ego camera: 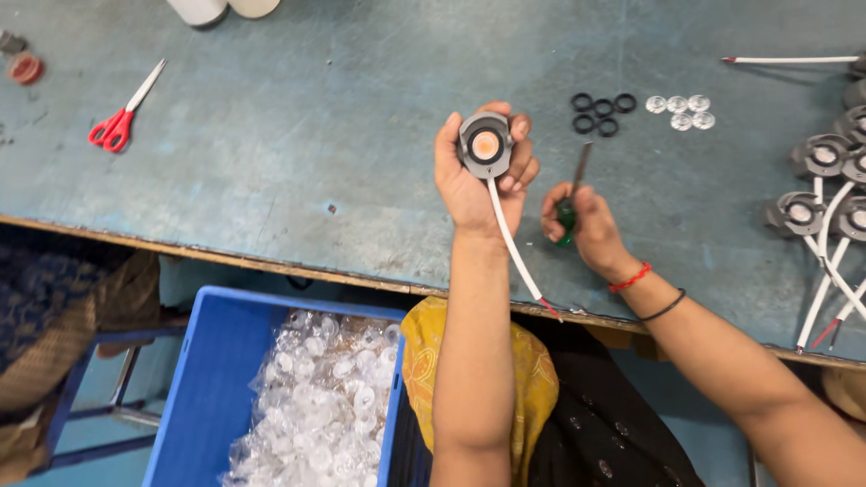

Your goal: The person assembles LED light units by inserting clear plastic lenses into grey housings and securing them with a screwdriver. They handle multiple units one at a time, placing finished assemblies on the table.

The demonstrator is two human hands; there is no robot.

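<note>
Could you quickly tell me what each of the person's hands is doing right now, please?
Left hand: closed around a round grey lamp module with a white cable.
Right hand: closed on a green-handled screwdriver.

Left hand [478,176] raised, fingers curled; right hand [582,225] fisted, forearms extended.

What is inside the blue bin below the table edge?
The blue bin holds a heap of small clear plastic lenses in a clear bag. The heap covers the bin's floor, and the left arm hides its right wall, so anything beneath cannot be seen.
</note>
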